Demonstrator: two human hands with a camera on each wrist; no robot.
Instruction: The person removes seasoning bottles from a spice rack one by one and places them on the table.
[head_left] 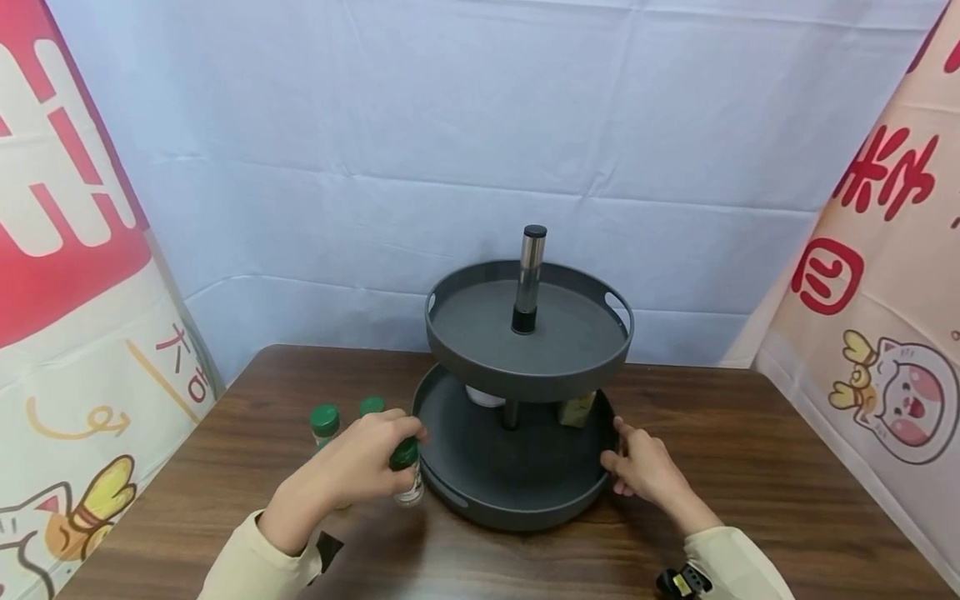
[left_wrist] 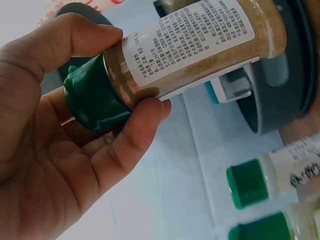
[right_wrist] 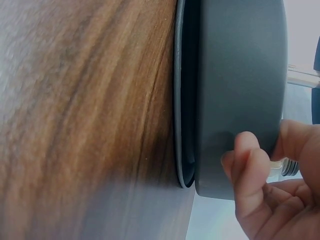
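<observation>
In the head view, my left hand (head_left: 341, 467) grips a spice jar (head_left: 411, 490) by its green cap, just left of a two-tier grey tray stand. The left wrist view shows thumb and fingers round the cap end of the jar (left_wrist: 200, 42), which has brown contents and a printed white label. My right hand (head_left: 647, 468) pinches the right rim of the lower tray (head_left: 517, 479). Seen from the right wrist, the thumb is over the rim and curled fingers touch the outer wall (right_wrist: 240, 75).
Two more green-capped jars (head_left: 325, 421) stand behind the left hand. The upper tray (head_left: 480, 321) has a metal post (head_left: 531, 271) at its centre. Below it, a white item (head_left: 483, 398) and a yellowish jar (head_left: 577, 412) are partly hidden. A pale blue cloth (head_left: 337, 167) hangs behind the wooden table (head_left: 712, 425).
</observation>
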